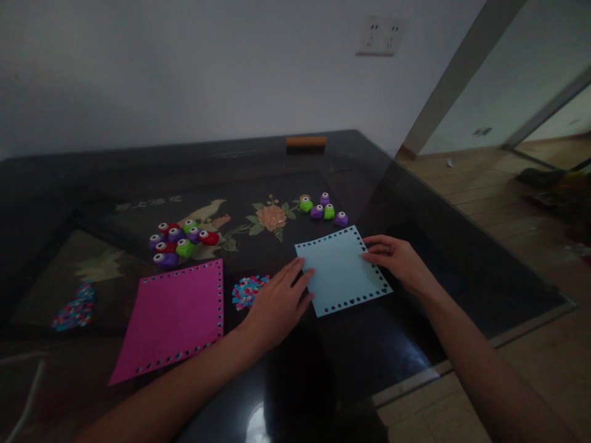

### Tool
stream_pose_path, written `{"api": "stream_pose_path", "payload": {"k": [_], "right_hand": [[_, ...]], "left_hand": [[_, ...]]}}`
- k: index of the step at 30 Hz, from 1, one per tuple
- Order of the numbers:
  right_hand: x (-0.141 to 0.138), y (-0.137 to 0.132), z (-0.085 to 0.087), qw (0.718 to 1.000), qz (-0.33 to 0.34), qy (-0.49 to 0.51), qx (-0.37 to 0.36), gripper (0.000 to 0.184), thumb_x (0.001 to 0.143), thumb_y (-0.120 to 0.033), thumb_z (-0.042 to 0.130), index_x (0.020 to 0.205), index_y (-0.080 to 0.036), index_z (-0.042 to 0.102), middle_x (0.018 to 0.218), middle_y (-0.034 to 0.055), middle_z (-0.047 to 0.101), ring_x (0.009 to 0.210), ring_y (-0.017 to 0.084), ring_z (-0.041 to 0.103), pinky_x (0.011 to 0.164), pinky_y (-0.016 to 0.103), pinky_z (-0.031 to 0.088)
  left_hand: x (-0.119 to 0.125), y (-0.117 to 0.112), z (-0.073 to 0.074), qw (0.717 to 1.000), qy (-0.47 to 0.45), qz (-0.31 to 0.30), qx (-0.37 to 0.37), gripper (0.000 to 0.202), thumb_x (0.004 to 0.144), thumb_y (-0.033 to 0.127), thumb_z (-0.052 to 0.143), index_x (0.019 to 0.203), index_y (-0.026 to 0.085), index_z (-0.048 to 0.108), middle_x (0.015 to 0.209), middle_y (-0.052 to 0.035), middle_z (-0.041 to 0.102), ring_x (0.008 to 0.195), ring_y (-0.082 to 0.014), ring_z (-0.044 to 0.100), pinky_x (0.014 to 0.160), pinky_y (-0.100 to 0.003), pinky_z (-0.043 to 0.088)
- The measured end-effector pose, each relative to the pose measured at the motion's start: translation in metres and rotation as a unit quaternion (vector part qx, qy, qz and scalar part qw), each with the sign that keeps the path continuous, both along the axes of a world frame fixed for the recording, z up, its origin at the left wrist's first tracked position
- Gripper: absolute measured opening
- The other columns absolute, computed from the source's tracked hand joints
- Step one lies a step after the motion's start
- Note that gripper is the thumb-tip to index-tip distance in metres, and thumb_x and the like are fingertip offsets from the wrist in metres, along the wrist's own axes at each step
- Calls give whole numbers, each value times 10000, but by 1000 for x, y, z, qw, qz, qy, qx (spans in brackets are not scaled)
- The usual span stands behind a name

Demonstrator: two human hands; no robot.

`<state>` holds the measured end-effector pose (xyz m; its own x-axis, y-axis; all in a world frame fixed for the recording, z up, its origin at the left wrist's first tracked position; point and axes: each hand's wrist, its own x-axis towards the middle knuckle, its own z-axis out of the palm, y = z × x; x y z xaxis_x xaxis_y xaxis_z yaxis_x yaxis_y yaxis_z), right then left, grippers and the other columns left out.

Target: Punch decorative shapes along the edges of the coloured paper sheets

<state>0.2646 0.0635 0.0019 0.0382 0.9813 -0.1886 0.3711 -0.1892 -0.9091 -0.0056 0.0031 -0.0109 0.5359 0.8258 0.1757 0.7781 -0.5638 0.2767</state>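
Note:
A light blue sheet of paper (344,271) with small shapes punched along three edges lies on the dark table. My left hand (279,298) rests at its left edge, fingers stretched and spread, their tips touching the paper. At the right edge, my right hand (399,261) has bent fingers around the border, with one fingertip over the sheet. To the left lies a magenta sheet (180,314) with punched holes along its top, right and bottom. A pile of pink, blue and white paper bits (248,290) sits between the sheets, partly behind my left hand.
Several purple, red and green craft punches (182,240) cluster behind the magenta sheet. More punches (323,208) stand behind the blue one. An orange-brown bar (306,142) lies near the back edge. Another heap of paper bits (76,306) is at far left. A wall bounds the table's back.

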Motion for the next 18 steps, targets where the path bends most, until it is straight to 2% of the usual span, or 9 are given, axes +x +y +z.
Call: {"api": "stream_pose_path", "payload": {"k": [9,18], "right_hand": [[-1,0,-1,1000,-5,0,-2,376,594,-254,739,952,-169,656,706,11,670,595,145,601,572,281,461],[2,0,-2,998,0,-34,43,365,631,-275,718,978,-183,647,792,35,677,658,176,636,625,324,499]], "left_hand": [[0,0,0,1000,3,-2,8,403,886,261,536,1270,141,501,1390,-180,464,1282,-287,445,1009,-444,445],[0,-1,1,1000,10,-3,6,403,875,247,548,1261,141,501,1388,-183,464,1284,-295,441,980,-455,469]]}}
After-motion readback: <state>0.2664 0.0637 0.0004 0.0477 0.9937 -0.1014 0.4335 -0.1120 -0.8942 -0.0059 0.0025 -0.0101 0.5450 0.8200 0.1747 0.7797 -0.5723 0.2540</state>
